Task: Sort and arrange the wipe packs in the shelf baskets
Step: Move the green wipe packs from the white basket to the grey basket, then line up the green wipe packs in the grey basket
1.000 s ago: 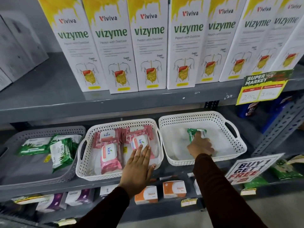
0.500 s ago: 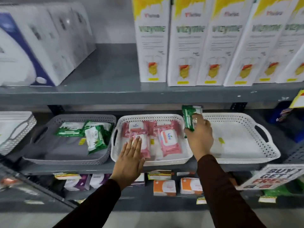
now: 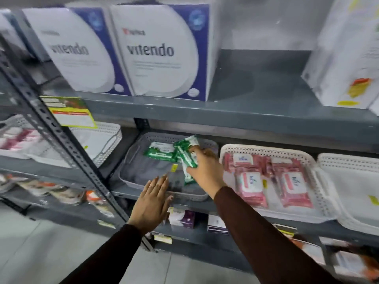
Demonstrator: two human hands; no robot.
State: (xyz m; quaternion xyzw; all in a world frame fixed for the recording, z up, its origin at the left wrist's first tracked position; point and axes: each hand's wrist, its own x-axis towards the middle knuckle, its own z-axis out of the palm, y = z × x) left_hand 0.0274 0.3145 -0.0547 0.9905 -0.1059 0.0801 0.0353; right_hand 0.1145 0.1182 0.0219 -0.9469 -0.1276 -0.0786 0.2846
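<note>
Ideally, the right hand (image 3: 205,168), gripping a green wipe pack (image 3: 185,158) above the grey basket (image 3: 147,181), lays it flat beside the pack (image 3: 161,151) already there (left hand (image 3: 151,203) spread empty at the rim).

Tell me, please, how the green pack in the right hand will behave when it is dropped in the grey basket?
The green pack looks like soft film, so it probably flops flat and does not roll. The right hand pinches it easily, so it is likely light. Its glossy wrap may slide.
</note>
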